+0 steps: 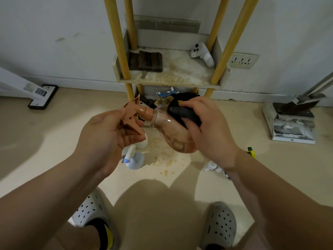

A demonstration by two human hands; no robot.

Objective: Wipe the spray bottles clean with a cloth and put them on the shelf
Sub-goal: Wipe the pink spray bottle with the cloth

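Observation:
A clear spray bottle (171, 130) with a brown trigger head lies sideways in the air between my hands. My left hand (110, 134) grips the brown trigger head. My right hand (207, 127) presses a dark cloth (182, 112) against the bottle's body, fingers curled round the cloth. Below on the floor stands a white and pale blue spray bottle (134, 157), partly hidden by my left hand. The shelf (180, 78) with yellow posts stands straight ahead against the wall.
On the shelf lie a folded brown cloth (147, 61) and a white controller (202, 54). A dustpan (292, 121) stands at the right, a white appliance base (42, 96) at the left. Stains mark the floor (167, 157). Small white things (211, 166) lie near my right forearm.

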